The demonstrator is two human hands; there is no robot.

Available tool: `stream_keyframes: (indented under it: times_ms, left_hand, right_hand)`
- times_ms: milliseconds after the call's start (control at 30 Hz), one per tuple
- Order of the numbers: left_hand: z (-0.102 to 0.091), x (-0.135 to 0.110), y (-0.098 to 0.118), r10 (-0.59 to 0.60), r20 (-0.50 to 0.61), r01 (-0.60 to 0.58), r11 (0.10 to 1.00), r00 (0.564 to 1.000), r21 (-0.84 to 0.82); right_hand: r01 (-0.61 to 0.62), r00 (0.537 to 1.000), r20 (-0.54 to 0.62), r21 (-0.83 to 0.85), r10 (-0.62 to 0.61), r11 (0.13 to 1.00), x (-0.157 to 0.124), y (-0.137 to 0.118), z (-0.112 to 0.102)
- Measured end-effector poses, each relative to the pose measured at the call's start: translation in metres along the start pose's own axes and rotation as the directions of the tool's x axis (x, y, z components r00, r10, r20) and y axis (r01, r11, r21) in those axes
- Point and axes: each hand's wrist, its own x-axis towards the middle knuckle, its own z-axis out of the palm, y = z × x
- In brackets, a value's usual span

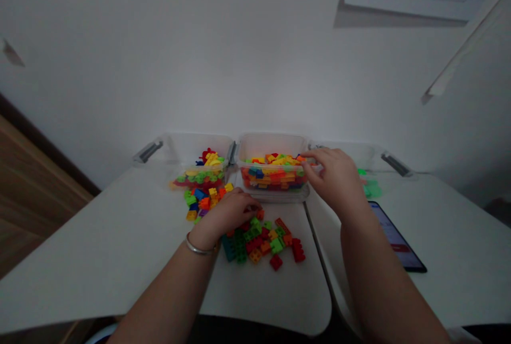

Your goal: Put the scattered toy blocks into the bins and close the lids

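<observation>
Just in front of the clear plastic bin [273, 144] of bright toy bricks [275, 179], the left hand [235, 211] curls over a loose pile of multicoloured plastic bricks [259, 243], can't tell if it's pinching any; the right hand [333, 176] spreads its fingers [315, 156] over the bin's corner.

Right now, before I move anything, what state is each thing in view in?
Loose plastic bricks, heaped outside the bins
Left hand, resting on those bricks
Right hand, fingers reaching over the middle bin
Middle clear bin, open-topped, full of bricks
Left clear bin, open-topped, holding bricks
Touchscreen device, screen lit
</observation>
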Motion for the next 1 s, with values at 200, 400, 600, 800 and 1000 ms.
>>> stream_keyframes:
  times_ms: [200, 400, 600, 800, 1000]
  left_hand:
    - [0.005, 0.002, 0.004, -0.006, -0.039, 0.009, 0.996, 0.999, 0.091]
    - [0.006, 0.005, 0.006, 0.005, -0.064, 0.003, 0.992, 0.998, 0.127]
    - [0.008, 0.007, 0.004, -0.023, -0.096, 0.029, 0.997, 0.995, 0.068]
    - [0.007, 0.011, 0.006, -0.022, -0.227, -0.029, 0.974, 0.974, -0.222]
    - [0.003, 0.011, 0.012, -0.130, -0.362, -0.077, 0.860, 0.923, -0.505]
  right_hand:
    - [0.012, 1.000, 0.018, 0.165, -0.015, 0.986, -0.006, -0.018, -0.012]
    - [-0.037, 0.911, 0.411, 0.165, -0.034, 0.986, -0.007, -0.034, -0.007]
    - [-0.005, 0.813, 0.578, 0.132, -0.073, 0.991, -0.010, -0.041, 0.015]
    - [-0.022, 0.837, 0.544, 0.148, -0.062, 0.989, -0.013, -0.039, 0.028]
    - [-0.077, 0.854, 0.517, 0.238, -0.059, 0.968, -0.012, -0.037, 0.028]
